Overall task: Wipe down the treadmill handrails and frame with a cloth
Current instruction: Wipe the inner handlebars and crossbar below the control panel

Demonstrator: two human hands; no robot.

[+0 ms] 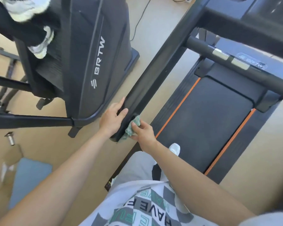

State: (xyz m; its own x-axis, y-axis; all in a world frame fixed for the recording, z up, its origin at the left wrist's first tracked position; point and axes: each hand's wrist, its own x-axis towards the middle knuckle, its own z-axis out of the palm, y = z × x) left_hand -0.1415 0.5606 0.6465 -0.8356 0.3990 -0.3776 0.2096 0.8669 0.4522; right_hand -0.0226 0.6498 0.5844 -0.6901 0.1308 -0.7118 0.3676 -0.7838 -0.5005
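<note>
1. Treadmill handrail [153, 75]: black; long axis runs from near end up-right.
2. Cloth [135, 125]: green, bunched, on rail's near end, R side.
3. L hand [112, 119]: fingers straight, resting along rail.
4. R hand [143, 132]: pinches cloth.

Both bare forearms reach forward and converge. The left hand [112, 119] lies with fingers straight and thumb spread against the handrail [153, 75]. The right hand [143, 132], just beside it, pinches the cloth [135, 123] between thumb and curled fingers.

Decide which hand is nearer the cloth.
Right. The right hand pinches the cloth against the handrail near its end; the left hand rests on the handrail's other side, apart from the cloth.
</note>
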